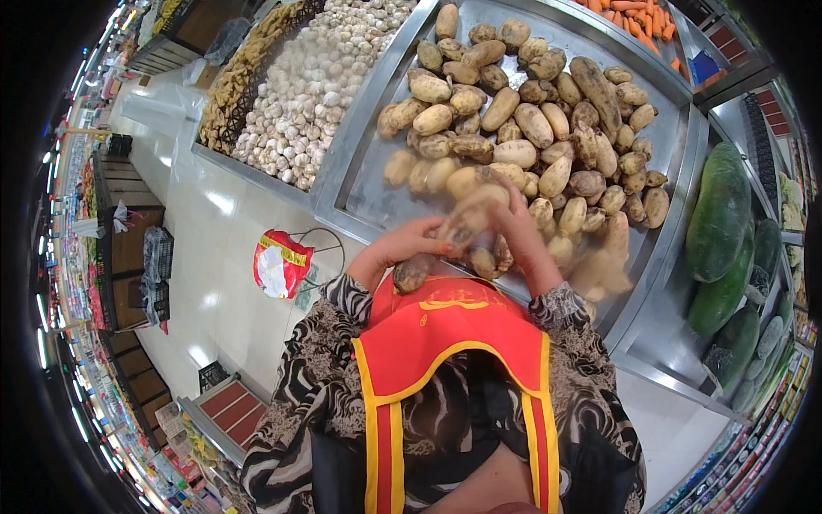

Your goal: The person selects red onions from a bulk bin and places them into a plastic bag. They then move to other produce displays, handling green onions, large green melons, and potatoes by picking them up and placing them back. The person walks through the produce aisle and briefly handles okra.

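Note:
Before me stands a metal display tray (366,167) heaped with lotus root segments (533,125), brown and cream, some smeared with mud. Near its front edge my left hand (417,244) and my right hand (514,225) meet around a pale lotus root (472,215), the right fingers over its far side, the left fingers at its near end. The middle of the picture is hazy there, so exact contact is partly blurred. A brown lotus root segment (413,273) lies below my left hand, against the red apron (449,321). More pieces lie beneath my hands at the tray's edge.
Garlic bulbs (289,122) and ginger (241,70) fill the bin to the left. Carrots (642,19) lie beyond the tray, large green winter melons (718,212) to its right. A red and white bag (282,263) is beside a wire hoop (331,247) left of the tray.

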Tool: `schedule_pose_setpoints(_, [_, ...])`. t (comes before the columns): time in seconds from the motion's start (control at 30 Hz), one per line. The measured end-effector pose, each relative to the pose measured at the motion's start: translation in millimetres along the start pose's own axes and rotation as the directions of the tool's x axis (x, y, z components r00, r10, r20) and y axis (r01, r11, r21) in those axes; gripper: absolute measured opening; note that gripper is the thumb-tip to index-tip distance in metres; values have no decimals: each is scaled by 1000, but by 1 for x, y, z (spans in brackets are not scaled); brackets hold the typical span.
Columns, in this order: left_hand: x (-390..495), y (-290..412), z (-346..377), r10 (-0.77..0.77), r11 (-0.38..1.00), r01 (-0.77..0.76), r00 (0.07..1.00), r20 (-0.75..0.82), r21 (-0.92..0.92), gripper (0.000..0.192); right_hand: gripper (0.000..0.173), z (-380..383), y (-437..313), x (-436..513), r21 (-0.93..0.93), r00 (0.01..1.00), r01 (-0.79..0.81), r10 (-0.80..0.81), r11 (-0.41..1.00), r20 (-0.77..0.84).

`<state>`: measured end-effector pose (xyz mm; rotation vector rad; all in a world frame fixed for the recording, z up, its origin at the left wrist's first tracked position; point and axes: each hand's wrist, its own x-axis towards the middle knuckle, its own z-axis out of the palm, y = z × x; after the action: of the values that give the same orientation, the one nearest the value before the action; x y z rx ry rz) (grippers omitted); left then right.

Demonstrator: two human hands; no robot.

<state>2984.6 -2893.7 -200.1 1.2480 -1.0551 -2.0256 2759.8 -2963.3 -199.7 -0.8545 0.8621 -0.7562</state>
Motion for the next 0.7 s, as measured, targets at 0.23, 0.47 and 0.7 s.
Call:
schedule_pose_setpoints(0.23, [8,-5,10,-152,901,129,988,-24,-415,46,46,-61,33,-25,216,974,-40,86,976,-208])
schedule_pose_setpoints(0.47, [30,-26,-2,-255,643,-100,907,-335,-759,35,56,-97,14,-58,-161,609,241,-279,957,-743])
schedule_pose_setpoints(0.7, [78,14,-26,148,976,-213,788,-597,-38,41,53,-100,8,-53,-793,712,-193,-474,578,-519])
